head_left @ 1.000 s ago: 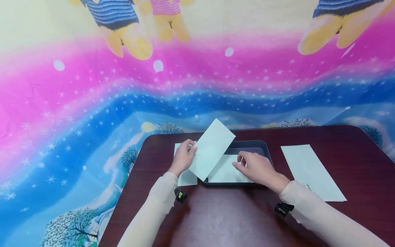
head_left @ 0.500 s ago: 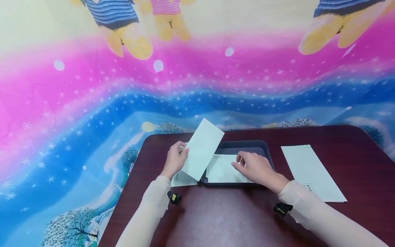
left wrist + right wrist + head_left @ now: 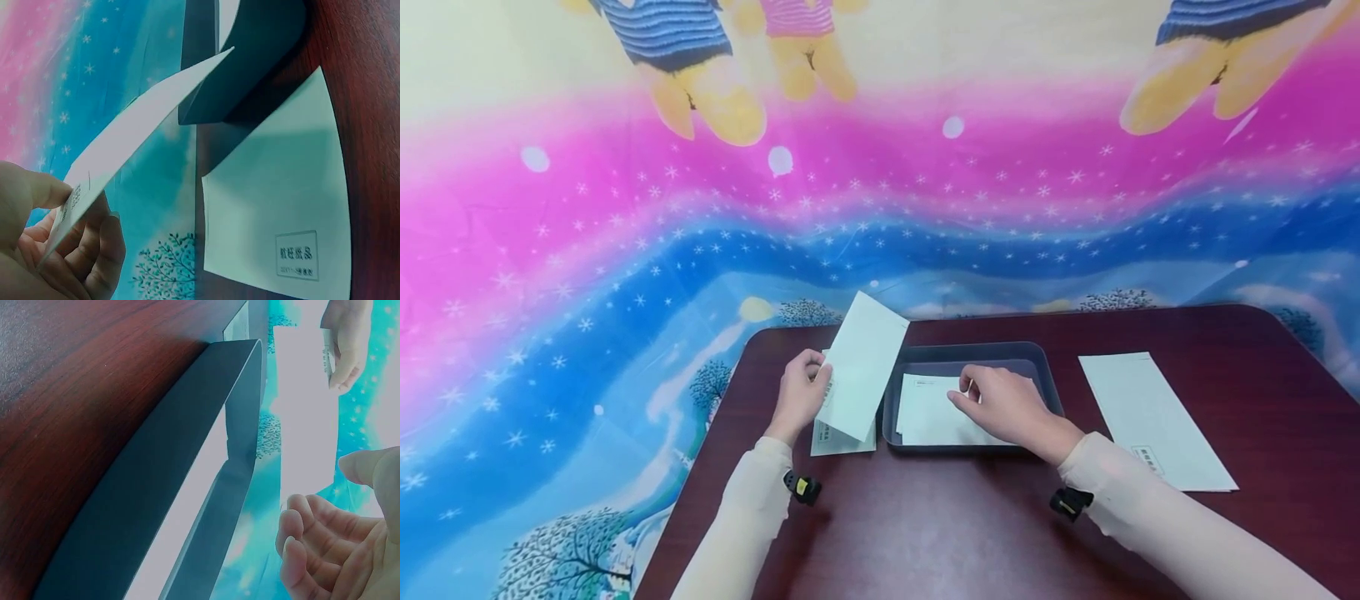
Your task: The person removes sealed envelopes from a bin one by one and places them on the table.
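My left hand pinches a white envelope by its lower left edge and holds it tilted in the air, left of a grey tray. Thumb and fingers clamp the held envelope in the left wrist view. Under it, another envelope with a small printed box lies flat on the table. My right hand lies over a white envelope inside the tray. Its fingers are loosely curled and hold nothing.
A third white envelope lies flat at the right on the dark red wooden table. A colourful printed cloth hangs behind and to the left of the table. The tray's dark wall stands beside my right hand.
My left hand has carried the tilted envelope leftwards, from above the tray to above the flat envelope left of it. My right hand has shifted slightly left in the tray.
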Demonstrator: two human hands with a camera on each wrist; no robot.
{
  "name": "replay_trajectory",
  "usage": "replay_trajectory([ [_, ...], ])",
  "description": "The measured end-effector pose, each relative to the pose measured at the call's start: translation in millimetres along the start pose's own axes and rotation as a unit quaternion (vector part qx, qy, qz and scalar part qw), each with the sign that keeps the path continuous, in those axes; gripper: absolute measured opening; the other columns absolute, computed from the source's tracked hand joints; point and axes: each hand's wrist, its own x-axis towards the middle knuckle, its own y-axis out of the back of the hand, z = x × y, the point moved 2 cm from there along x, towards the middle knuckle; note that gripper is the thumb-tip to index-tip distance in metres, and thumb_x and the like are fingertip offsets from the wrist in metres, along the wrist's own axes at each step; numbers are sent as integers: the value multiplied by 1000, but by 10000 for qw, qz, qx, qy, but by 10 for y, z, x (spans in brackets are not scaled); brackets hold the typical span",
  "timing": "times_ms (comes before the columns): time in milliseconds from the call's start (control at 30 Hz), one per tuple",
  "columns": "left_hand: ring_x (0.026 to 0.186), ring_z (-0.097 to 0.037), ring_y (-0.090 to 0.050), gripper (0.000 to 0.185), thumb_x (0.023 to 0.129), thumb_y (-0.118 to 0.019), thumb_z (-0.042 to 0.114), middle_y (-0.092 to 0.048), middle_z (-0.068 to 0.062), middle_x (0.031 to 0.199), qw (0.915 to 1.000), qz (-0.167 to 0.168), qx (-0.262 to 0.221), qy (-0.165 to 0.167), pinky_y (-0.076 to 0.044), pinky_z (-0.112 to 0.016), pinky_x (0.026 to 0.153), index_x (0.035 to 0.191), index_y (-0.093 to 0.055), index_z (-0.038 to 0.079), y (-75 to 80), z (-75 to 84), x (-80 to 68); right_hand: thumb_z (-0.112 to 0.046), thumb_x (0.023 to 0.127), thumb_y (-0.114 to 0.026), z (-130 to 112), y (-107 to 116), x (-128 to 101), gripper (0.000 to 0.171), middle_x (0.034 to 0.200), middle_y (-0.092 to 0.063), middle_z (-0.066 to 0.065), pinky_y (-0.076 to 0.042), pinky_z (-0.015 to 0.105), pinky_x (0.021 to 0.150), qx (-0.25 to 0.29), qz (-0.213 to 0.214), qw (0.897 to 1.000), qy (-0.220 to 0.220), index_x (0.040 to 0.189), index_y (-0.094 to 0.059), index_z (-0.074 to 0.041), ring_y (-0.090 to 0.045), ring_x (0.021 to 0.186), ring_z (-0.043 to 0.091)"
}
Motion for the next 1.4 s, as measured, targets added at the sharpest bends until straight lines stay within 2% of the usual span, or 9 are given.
replay_trajectory([
  [233, 68, -18, -64, 15, 103, -54, 20, -75, -16, 91, 9995, 215, -73, 228, -53, -31, 62, 107, -59, 7, 40, -101, -13, -38, 96, -66, 13, -11, -8, 22, 73, -63, -6, -41, 29, 53, -16, -15, 10000, -13, 97, -67, -16, -51, 56, 10],
  [567, 63, -17, -61, 15, 102, -54, 21, -70, -11, 75, 9981, 439, 88, 419, -52, -31, 61, 106, -60, 8, 70, -229, -45, -37, 95, -67, -42, -55, -28, 22, 66, -58, -8, -39, 28, 50, -74, 0, 9999, 88, 94, -67, -15, -48, 53, 10],
  [800, 64, -16, -63, 16, 102, -55, 22, -75, -13, 85, 9976, 369, 180, 562, -52, -30, 61, 106, -62, 8, 37, -321, -67, -37, 95, -68, -53, -103, -40, 21, 60, -54, -8, -37, 28, 48, -210, 49, 9997, 134, 90, -65, -16, -45, 50, 10],
  [1100, 74, -18, -67, 19, 101, -55, 23, -77, -16, 103, 9930, 499, 520, 931, -48, -29, 63, 108, -63, 8, -29, -404, -86, -36, 95, -68, -67, -143, -42, 20, 59, -52, -9, -37, 28, 49, -283, 85, 9993, 221, 89, -65, -17, -45, 52, 9],
  [1300, 70, -19, -66, 19, 100, -55, 23, -76, -16, 95, 9903, 643, 556, 1101, -46, -29, 63, 106, -64, 8, -31, -460, -96, -36, 95, -68, -66, -151, -45, 20, 58, -52, -8, -37, 28, 48, -317, 62, 9993, 210, 90, -66, -16, -45, 51, 9],
  [1400, 73, -20, -66, 20, 99, -54, 24, -76, -15, 96, 9889, 660, 650, 1162, -47, -33, 67, 105, -65, 8, -24, -486, -96, -36, 95, -68, -67, -152, -41, 20, 59, -52, -9, -37, 28, 49, -336, 60, 9992, 206, 90, -66, -16, -45, 51, 9],
])
